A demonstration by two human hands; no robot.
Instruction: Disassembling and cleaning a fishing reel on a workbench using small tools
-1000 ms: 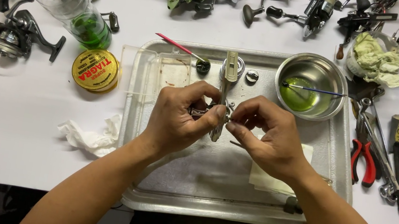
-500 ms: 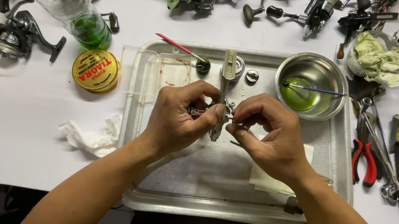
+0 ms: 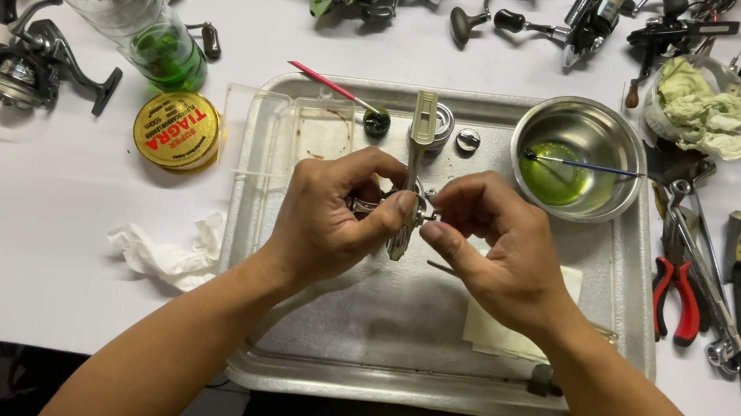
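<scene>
Head view: left hand (image 3: 328, 221) and right hand (image 3: 496, 245) both pinching a small metal reel part (image 3: 403, 206) above the tray (image 3: 282, 365), fingertips meeting at its middle. Barely shifted from a second ago; same grip, same spot, fine fitting work apparently ongoing. Steel bowl (image 3: 606, 138) just beyond, pliers (image 3: 679, 298) right.

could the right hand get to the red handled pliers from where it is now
Probably yes. The red-handled pliers lie on the table just past the metal tray's right rim, beside the right hand. Nothing stands between them, but that hand's grip is on a small reel part, shared with the left hand.
</scene>
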